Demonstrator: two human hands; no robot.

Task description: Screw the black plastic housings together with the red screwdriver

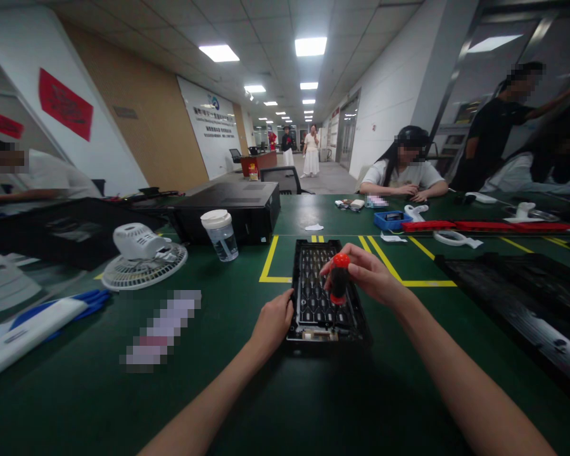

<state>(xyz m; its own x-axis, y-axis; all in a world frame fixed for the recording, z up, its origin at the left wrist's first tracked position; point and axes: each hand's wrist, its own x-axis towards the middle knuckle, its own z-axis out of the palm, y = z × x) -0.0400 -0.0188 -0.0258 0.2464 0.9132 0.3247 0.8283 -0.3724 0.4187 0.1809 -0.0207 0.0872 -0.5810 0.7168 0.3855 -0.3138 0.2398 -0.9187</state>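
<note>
A black plastic panel [319, 310] with rows of oval cells and a raised rim lies in front of me on the green table. My left hand [274, 320] grips its left edge, fingers closed on the rim. Held in my right hand [368, 273] is a screwdriver [339, 278] with a red and black handle. It stands nearly upright over the panel's lower right part. The shaft points down beside a small pale part [319, 335] at the near end; whether the tip touches a screw I cannot tell.
A lidded plastic cup [221, 235], a black computer case [228, 212] and a white fan [145, 256] stand to the left. On the right lie a large dark panel [527, 310], a blue tray [392, 220] and a white ring-shaped part [456, 239]. A person [406, 168] sits across the table.
</note>
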